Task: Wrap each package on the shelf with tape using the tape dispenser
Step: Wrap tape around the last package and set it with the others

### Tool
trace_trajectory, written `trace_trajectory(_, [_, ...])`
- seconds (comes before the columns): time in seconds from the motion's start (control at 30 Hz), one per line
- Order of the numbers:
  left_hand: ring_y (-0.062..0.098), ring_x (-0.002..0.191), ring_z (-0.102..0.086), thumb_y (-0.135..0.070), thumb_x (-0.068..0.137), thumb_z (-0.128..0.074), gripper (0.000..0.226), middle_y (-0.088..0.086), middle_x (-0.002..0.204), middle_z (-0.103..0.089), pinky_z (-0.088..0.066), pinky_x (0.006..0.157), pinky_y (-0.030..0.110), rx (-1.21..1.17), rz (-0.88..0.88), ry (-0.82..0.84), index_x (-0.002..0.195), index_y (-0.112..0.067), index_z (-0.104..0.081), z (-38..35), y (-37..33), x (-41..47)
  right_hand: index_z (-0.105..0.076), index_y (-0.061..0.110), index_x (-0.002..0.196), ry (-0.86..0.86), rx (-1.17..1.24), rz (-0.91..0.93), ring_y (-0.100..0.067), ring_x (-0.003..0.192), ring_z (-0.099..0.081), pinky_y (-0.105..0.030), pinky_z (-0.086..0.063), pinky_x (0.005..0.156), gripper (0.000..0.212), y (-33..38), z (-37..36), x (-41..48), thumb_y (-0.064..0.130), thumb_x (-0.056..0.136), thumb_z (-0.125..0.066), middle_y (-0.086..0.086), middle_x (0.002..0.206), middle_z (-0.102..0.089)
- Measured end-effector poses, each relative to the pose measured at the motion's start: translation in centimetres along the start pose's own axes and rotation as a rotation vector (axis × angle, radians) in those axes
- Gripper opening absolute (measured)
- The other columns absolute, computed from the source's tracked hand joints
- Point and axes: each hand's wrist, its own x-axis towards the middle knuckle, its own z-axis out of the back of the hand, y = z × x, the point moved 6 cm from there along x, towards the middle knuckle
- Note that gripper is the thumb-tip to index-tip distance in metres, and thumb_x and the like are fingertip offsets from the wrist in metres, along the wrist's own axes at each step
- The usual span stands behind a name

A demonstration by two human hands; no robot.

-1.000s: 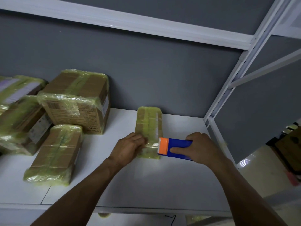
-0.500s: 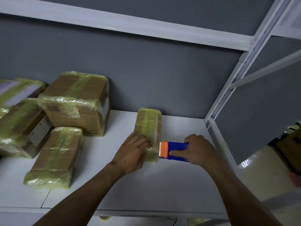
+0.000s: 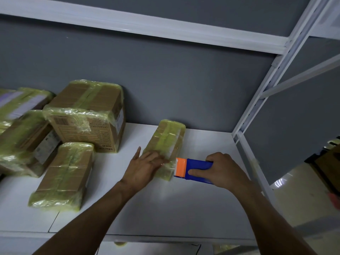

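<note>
**Taping a slim package on the shelf**

The left hand presses flat, fingers straight, on the package's near end. The right hand grips the tape dispenser, its orange edge touching the package's right side. Bare shelf runs forward to the front edge; wrapped packages crowd the left, and the white upright stands right.

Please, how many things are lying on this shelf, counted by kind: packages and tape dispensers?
Taped packages: 5
Tape dispenser: 1
Total: 6
</note>
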Motion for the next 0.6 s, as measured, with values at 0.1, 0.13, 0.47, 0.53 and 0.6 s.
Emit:
trace_trajectory(0.1, [0.022, 0.115, -0.064, -0.007, 0.081, -0.081, 0.048, -0.004, 0.122, -0.065, -0.05, 0.102, 0.048, -0.089, 0.057, -0.057, 0.119, -0.033, -0.069, 0.8, 1.3, -0.6, -0.062, 0.022, 0.086, -0.021, -0.029, 0.0, -0.009, 0.076, -0.067, -0.024, -0.054, 0.065, 0.054, -0.7, 1.1, -0.4, 0.071, 0.07, -0.079, 0.007, 0.079, -0.067])
trace_trajectory(0.13, [0.022, 0.112, -0.064, -0.006, 0.08, -0.082, 0.046, -0.003, 0.12, -0.065, -0.053, 0.095, 0.039, -0.107, 0.044, -0.067, 0.117, -0.031, -0.071, 1.0, 1.1, -0.5, -0.061, 0.023, 0.087, -0.027, -0.043, -0.007, -0.009, 0.076, -0.066, -0.022, -0.052, 0.064, 0.054, -1.0, 1.3, -0.5, 0.072, 0.071, -0.079, 0.008, 0.08, -0.066])
trace_trajectory(0.47, [0.019, 0.114, -0.06, -0.01, 0.09, -0.073, 0.033, -0.007, 0.12, -0.06, -0.056, 0.081, 0.03, -0.178, 0.057, -0.058, 0.116, -0.03, -0.07, 1.2, 1.8, -0.3, -0.059, 0.025, 0.086, 0.014, 0.023, -0.048, -0.008, 0.077, -0.066, -0.019, -0.046, 0.061, 0.05, -1.4, 0.6, -1.1, 0.069, 0.072, -0.08, 0.009, 0.081, -0.066])
trace_trajectory(0.53, [0.019, 0.114, -0.058, -0.014, 0.094, -0.07, 0.028, -0.008, 0.12, -0.059, -0.056, 0.082, 0.032, -0.216, 0.076, -0.05, 0.116, -0.03, -0.069, 1.2, 1.9, -0.3, -0.059, 0.025, 0.087, 0.013, 0.021, -0.057, -0.009, 0.078, -0.066, -0.019, -0.046, 0.062, 0.051, -1.7, 0.6, -1.3, 0.069, 0.072, -0.079, 0.01, 0.081, -0.065])
trace_trajectory(0.6, [0.021, 0.112, -0.059, -0.014, 0.093, -0.07, 0.026, -0.006, 0.119, -0.06, -0.056, 0.082, 0.033, -0.22, 0.076, -0.047, 0.115, -0.028, -0.07, 1.1, 1.8, -0.3, -0.059, 0.024, 0.087, 0.0, 0.017, -0.072, -0.009, 0.079, -0.066, -0.02, -0.047, 0.063, 0.052, -2.3, 0.6, -1.4, 0.069, 0.073, -0.079, 0.009, 0.081, -0.065])
